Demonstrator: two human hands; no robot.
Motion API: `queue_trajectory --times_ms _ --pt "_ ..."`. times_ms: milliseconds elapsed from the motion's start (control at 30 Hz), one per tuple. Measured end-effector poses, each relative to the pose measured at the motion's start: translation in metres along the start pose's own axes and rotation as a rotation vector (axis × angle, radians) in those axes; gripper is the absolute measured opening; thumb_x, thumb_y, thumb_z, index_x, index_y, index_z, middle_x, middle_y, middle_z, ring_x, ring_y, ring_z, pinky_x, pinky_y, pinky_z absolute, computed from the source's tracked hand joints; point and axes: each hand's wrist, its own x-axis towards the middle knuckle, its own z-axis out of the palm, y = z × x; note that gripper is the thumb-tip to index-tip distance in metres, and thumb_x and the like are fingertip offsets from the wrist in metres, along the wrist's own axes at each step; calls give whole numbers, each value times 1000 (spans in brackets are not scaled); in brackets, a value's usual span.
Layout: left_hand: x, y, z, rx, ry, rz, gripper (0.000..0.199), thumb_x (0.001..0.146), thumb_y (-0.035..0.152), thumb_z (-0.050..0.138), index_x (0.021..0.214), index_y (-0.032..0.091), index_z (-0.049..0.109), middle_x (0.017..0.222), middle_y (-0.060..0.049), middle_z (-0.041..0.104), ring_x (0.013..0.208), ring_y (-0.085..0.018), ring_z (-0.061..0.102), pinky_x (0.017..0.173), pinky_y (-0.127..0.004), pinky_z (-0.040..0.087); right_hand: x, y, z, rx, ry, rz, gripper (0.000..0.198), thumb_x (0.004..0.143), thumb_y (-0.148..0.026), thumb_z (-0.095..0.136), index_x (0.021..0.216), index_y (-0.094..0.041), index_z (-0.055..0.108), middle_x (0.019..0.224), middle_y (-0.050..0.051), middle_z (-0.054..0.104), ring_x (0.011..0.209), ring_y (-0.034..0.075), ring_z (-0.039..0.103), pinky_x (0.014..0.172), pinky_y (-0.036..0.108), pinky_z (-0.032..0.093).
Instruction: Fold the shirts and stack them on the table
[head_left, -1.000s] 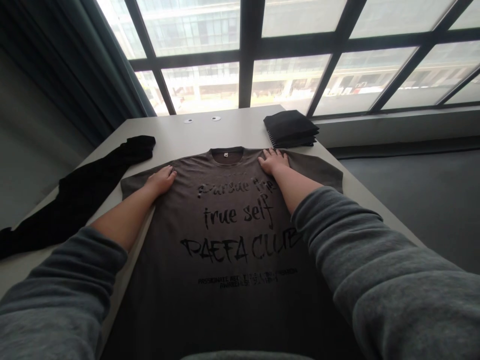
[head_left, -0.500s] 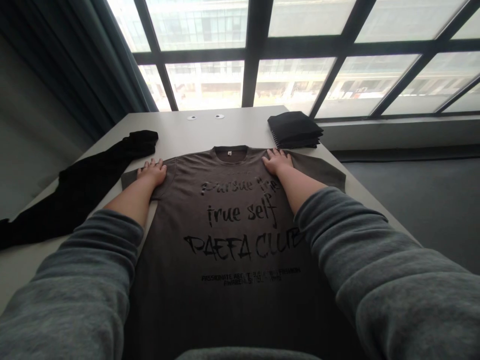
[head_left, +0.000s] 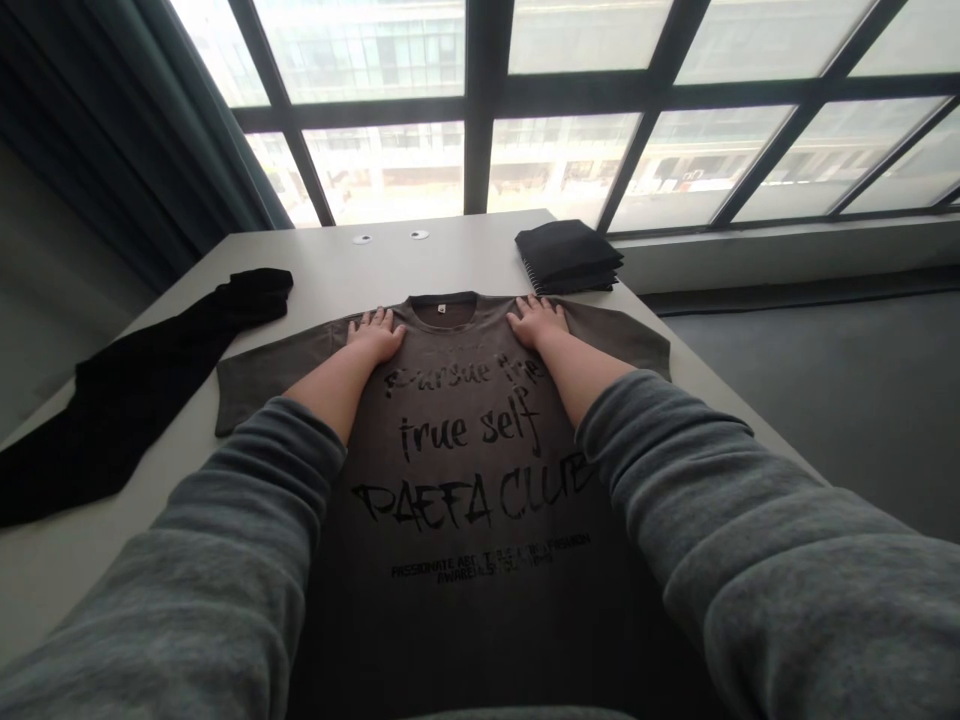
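Note:
A dark brown-grey T-shirt (head_left: 465,465) with black lettering lies spread flat, its front up and its collar at the far end. My left hand (head_left: 377,335) rests on the shoulder just left of the collar, fingers spread on the cloth. On the opposite shoulder, right of the collar, my right hand (head_left: 538,322) also lies flat with its fingers apart. Both sleeves stretch out to the sides. My forearms hide parts of the shirt's sides, and its hem is out of sight.
The shirt lies on a white table (head_left: 315,265). A black garment (head_left: 150,385) stretches along its left side. Folded black cloth (head_left: 568,255) sits in a stack at the far right, and two small white discs are near the back edge. Large windows and a dark curtain (head_left: 142,110) stand beyond.
My left hand has moved right, from the left sleeve to the shoulder beside the collar. My right hand stays on the right shoulder. The view has shifted slightly to the right.

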Motion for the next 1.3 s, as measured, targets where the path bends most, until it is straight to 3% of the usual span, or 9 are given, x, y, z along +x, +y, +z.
queue_trajectory --times_ms 200,333,500,733,867,933,1000,1133,1300 --pt "29 -13 -3 10 55 -47 81 102 64 19 172 23 23 179 -9 20 164 -39 16 129 -68 17 1 0 2 5 2 -2 81 105 -66 22 173 -23 22 180 7 12 165 34 12 131 58 10" --pt "29 15 0 66 80 -69 81 103 61 22 171 16 28 177 -15 22 164 -39 18 129 -68 11 -2 -2 -1 -2 0 0 79 105 -64 22 173 -23 22 180 7 13 165 33 12 131 58 11" --pt "8 54 13 27 100 141 80 105 59 16 171 15 27 180 -10 14 166 -30 13 133 -55 11 -3 -3 -2 -6 3 2 79 105 -64 22 173 -23 22 180 7 13 165 34 13 131 58 11" --pt "16 55 8 -53 70 109 78 104 57 21 172 19 25 180 -9 12 166 -29 12 132 -56 15 -4 -7 1 -21 7 7 79 106 -62 21 172 -20 23 180 7 12 165 35 11 131 60 12" --pt "24 58 4 -56 75 106 78 104 58 23 172 21 23 180 -7 9 166 -30 11 132 -56 13 -3 -14 -5 -90 69 -230 68 107 -43 29 170 -19 31 180 3 15 165 31 12 133 56 8" --pt "26 59 4 -55 76 102 78 103 59 24 172 23 24 180 -7 11 166 -30 11 132 -56 14 1 -19 -9 -76 11 -421 66 105 -34 32 170 -21 33 178 2 24 163 26 21 134 47 11" --pt "28 60 4 -54 79 98 78 103 60 25 172 23 25 180 -7 13 166 -30 12 132 -56 14 6 -25 -10 -33 -58 -497 66 106 -36 33 170 -24 31 176 1 28 162 25 26 133 49 17" --pt "33 59 5 -52 84 89 79 102 61 25 172 24 25 180 -5 14 166 -30 11 132 -56 14 17 -44 -7 11 -85 -387 67 107 -56 28 171 -35 24 179 -3 18 164 34 17 126 76 13" --pt "40 56 5 -61 79 72 80 102 62 24 172 24 24 180 -3 14 166 -31 11 132 -56 14 26 -67 -2 27 -129 -203 70 106 -63 23 172 -38 20 180 -1 11 165 38 7 121 84 6"
